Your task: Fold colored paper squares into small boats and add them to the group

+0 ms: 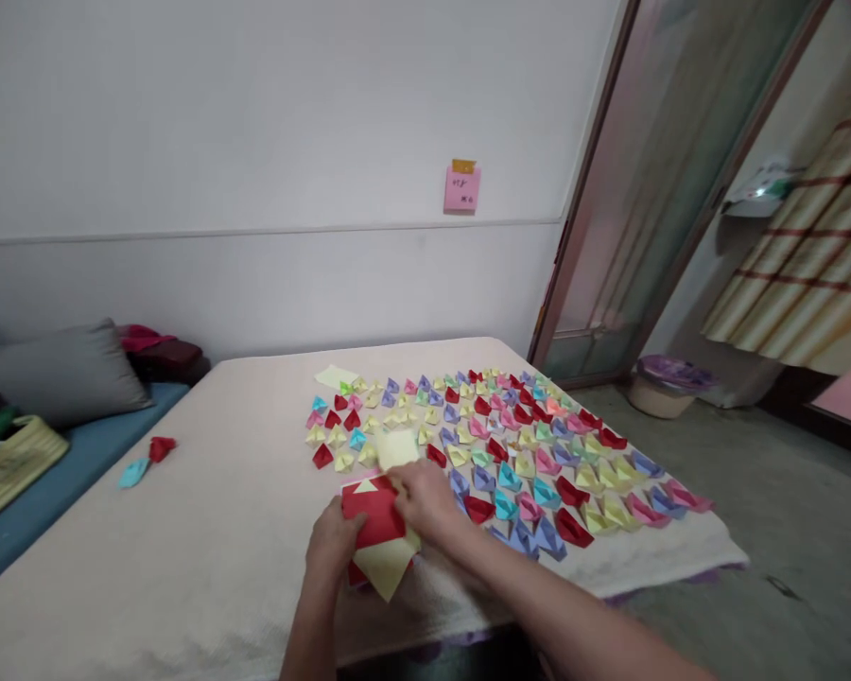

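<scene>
My left hand [332, 537] is at the left edge of a red sheet of paper [381, 518], its thumb pressed on top and its fingers curled at the side. The red sheet lies on a loose pile with a pale yellow sheet [384, 567] sticking out at an angle below it. Closed over the upper right of the pile, my right hand [425, 494] pinches another pale yellow sheet [395, 445], which is slightly blurred. Many small folded paper boats [482, 457] in red, yellow, blue, pink and green stand in rows beyond and to the right.
The boats rest on a cream-covered table [241, 530]. At its left lie a blue and a red folded paper [162, 447]; a pale sheet [336, 375] lies at the back. A grey pillow [63, 378] is further left. A lidded bucket [663, 392] stands on the floor at right.
</scene>
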A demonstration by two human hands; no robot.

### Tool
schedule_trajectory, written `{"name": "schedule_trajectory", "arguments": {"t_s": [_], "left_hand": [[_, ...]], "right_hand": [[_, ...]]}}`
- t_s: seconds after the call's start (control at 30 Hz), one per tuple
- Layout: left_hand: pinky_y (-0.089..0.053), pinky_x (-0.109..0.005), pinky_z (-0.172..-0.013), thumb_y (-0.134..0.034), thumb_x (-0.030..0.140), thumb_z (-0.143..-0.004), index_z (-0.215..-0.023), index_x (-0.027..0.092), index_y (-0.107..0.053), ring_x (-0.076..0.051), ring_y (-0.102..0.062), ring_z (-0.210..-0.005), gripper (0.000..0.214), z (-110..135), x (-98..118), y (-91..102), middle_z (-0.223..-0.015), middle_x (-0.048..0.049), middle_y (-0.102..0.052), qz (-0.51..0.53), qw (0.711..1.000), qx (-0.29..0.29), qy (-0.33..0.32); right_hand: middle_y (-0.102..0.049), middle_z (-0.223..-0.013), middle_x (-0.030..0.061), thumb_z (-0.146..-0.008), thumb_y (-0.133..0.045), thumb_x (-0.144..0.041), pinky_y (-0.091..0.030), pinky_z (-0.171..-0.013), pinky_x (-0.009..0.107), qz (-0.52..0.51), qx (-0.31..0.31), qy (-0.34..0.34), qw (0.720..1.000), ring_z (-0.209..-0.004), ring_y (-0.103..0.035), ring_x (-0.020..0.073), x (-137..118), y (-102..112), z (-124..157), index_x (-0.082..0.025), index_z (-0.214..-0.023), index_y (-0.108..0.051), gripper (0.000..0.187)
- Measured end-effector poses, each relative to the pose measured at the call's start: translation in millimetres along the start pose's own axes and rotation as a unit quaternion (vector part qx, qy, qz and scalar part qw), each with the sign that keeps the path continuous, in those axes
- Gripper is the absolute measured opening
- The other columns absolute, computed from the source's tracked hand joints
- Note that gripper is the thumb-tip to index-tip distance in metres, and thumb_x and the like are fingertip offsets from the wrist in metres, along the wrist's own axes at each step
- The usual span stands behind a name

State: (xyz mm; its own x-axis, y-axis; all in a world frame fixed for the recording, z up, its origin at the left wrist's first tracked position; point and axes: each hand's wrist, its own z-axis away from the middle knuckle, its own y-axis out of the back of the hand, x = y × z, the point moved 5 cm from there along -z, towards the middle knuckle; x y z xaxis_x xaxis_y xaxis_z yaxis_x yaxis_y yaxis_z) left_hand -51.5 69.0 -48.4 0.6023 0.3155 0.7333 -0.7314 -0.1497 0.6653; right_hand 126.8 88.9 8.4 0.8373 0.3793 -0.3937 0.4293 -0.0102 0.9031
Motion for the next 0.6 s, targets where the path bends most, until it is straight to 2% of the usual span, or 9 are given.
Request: {"name": "schedule_trajectory", "arguments": {"t_s": [0.1,0.17,0.23,0.3,0.37,0.43,0.53,0.6], "left_hand": [[-0.044,-0.039,-0.080,-0.049,0.033,-0.076,-0.109,0.011,-0.056,-0.031,-0.060,-0.097,0.041,0.0,-4.6,17.7,-0.105,-0.0191,-0.062,-0.044,0.998,0.047,0.015],[-0.042,-0.041,-0.086,-0.043,0.034,-0.080,-0.118,0.011,-0.051,-0.032,-0.054,-0.108,0.045,1.6,-6.5,27.5,-0.115,-0.0213,-0.055,-0.062,0.995,0.072,0.020],[-0.040,-0.042,-0.090,-0.042,0.035,-0.081,-0.120,0.011,-0.049,-0.032,-0.050,-0.113,0.046,4.7,-4.2,30.6,-0.118,-0.0208,-0.052,-0.075,0.994,0.080,0.009],[-0.038,-0.041,-0.093,-0.043,0.037,-0.081,-0.120,0.011,-0.049,-0.032,-0.048,-0.114,0.047,10.0,4.8,27.5,-0.117,-0.0190,-0.053,-0.084,0.993,0.081,-0.031],[-0.037,-0.041,-0.095,-0.043,0.039,-0.082,-0.121,0.010,-0.048,-0.031,-0.047,-0.115,0.049,18.7,20.3,20.5,-0.117,-0.0179,-0.052,-0.085,0.988,0.093,-0.090],[-0.036,-0.041,-0.097,-0.041,0.040,-0.084,-0.123,0.010,-0.046,-0.029,-0.046,-0.117,0.050,30.2,38.4,9.6,-0.120,-0.0176,-0.051,-0.074,0.982,0.106,-0.137],[-0.032,-0.040,-0.102,-0.042,0.041,-0.084,-0.126,0.013,-0.045,-0.028,-0.039,-0.125,0.050,50.4,64.7,-18.9,-0.129,-0.0164,-0.047,-0.057,0.976,0.099,-0.186],[-0.031,-0.040,-0.103,-0.045,0.040,-0.083,-0.130,0.014,-0.043,-0.028,-0.036,-0.128,0.054,64.6,78.1,-48.7,-0.135,-0.0164,-0.044,-0.065,0.973,0.063,-0.213]], "right_hand": [[-0.068,-0.084,0.0080,-0.069,-0.054,-0.015,-0.035,-0.077,0.032,0.013,-0.028,0.047,0.998,-0.086,-0.056,0.0230,-35.5,-29.7,10.9,-0.018,-0.083,-0.066,0.019],[-0.068,-0.082,0.0090,-0.070,-0.055,-0.018,-0.036,-0.076,0.033,0.017,-0.045,0.065,0.997,-0.083,-0.057,0.0233,-48.8,-44.3,16.5,-0.016,-0.080,-0.066,0.015],[-0.067,-0.087,0.0090,-0.072,-0.057,-0.024,-0.037,-0.078,0.034,0.019,-0.053,0.077,0.995,-0.086,-0.056,0.0238,-52.9,-48.1,24.3,-0.017,-0.084,-0.065,0.016],[-0.066,-0.097,0.0072,-0.072,-0.060,-0.031,-0.036,-0.083,0.036,0.016,-0.048,0.088,0.995,-0.093,-0.054,0.0239,-46.2,-40.6,37.7,-0.020,-0.095,-0.063,0.025],[-0.063,-0.109,0.0058,-0.074,-0.061,-0.035,-0.035,-0.090,0.036,-0.001,-0.029,0.094,0.995,-0.102,-0.052,0.0235,-25.3,-24.1,57.9,-0.024,-0.107,-0.059,0.035],[-0.057,-0.124,0.0071,-0.076,-0.060,-0.039,-0.034,-0.096,0.037,-0.010,-0.001,0.063,0.998,-0.113,-0.048,0.0252,14.0,-3.4,83.3,-0.026,-0.121,-0.053,0.048],[-0.046,-0.138,0.0079,-0.079,-0.054,-0.049,-0.032,-0.103,0.042,0.008,-0.005,-0.024,1.000,-0.126,-0.040,0.0290,94.3,22.5,128.0,-0.029,-0.134,-0.044,0.059],[-0.044,-0.140,0.0082,-0.078,-0.053,-0.051,-0.032,-0.103,0.044,0.013,0.001,-0.103,0.995,-0.128,-0.038,0.0308,148.2,37.7,160.6,-0.028,-0.135,-0.044,0.062]]}}
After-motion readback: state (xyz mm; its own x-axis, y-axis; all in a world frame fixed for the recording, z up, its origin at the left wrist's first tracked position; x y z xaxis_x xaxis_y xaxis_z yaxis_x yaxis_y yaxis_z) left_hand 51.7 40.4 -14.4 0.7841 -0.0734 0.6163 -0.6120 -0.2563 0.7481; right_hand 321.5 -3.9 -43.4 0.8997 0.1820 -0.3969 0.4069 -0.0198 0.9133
